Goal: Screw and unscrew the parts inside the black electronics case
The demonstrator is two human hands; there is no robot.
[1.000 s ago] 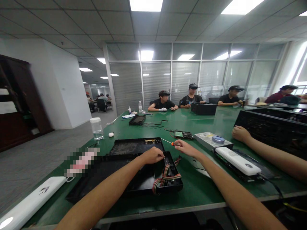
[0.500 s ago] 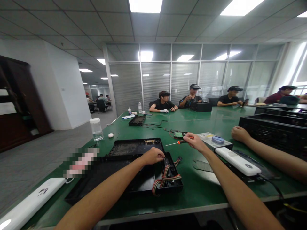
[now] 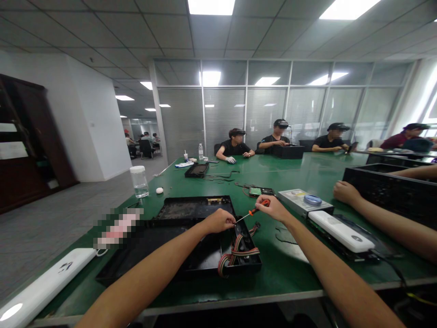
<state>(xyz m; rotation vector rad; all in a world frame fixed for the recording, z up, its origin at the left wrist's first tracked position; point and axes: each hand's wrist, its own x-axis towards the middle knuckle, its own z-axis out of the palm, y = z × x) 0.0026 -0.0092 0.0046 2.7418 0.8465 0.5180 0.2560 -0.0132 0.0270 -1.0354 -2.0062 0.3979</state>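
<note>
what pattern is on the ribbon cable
Red, black and pale stripes along the ribbon cable; head view.

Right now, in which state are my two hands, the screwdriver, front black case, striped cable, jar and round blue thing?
Screwdriver: tilted, tip lower than handle.
Left hand: fingertips pinched together near the screwdriver's tip.
Right hand: closed around the screwdriver's handle.
Front black case: open side up.
Striped cable: looped over the case's right end.
Jar: upright, lid on, partly filled.
Round blue thing: flat on the gray box.
</note>
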